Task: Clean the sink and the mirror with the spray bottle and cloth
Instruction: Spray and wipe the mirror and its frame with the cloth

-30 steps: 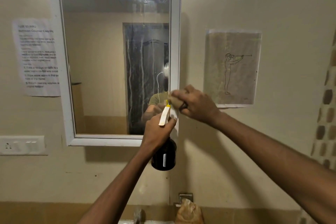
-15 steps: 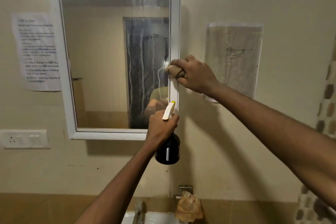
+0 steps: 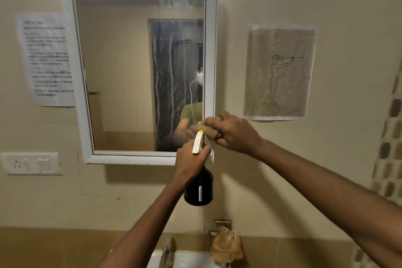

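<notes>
Here I see my right hand (image 3: pixel 236 131) with its fingers curled round a balled tan cloth (image 3: pixel 210 131), pressed against the lower right edge of the white-framed mirror (image 3: pixel 139 67). My left hand (image 3: pixel 191 159) grips the neck of the dark spray bottle (image 3: pixel 199 189) just below, nozzle up near the cloth. Streaks run down the glass. The sink (image 3: pixel 187 260) shows at the bottom edge, beside a tap (image 3: pixel 167 248) and a crumpled brown rag (image 3: pixel 226 243).
</notes>
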